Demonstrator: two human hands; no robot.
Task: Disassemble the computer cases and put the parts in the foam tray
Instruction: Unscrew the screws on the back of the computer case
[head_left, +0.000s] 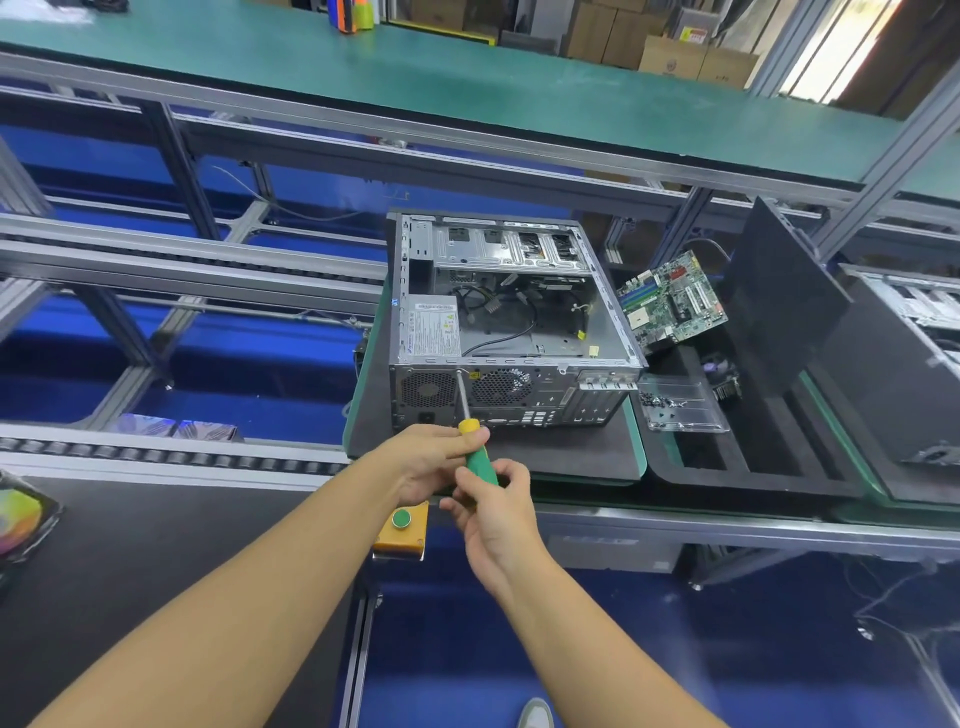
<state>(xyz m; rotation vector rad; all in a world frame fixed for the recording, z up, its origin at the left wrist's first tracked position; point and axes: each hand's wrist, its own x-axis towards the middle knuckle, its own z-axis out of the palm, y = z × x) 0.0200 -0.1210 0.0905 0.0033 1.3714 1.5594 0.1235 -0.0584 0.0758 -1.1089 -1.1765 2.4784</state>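
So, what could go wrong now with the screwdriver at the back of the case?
1. The screwdriver, gripped by left hand and right hand, meets the back of the case at a slant; its tip may slip into the fan grille.
2. A freed screw may fall; the screw box lies apart, on the foam tray.
3. The motherboard leans tilted in that tray; a knock might topple it.

My desk (727, 522) carries a green-edged black mat (519, 457) under the open computer case (498, 317). The black foam tray (753, 470) lies just right, then seemingly a second case (909, 304).
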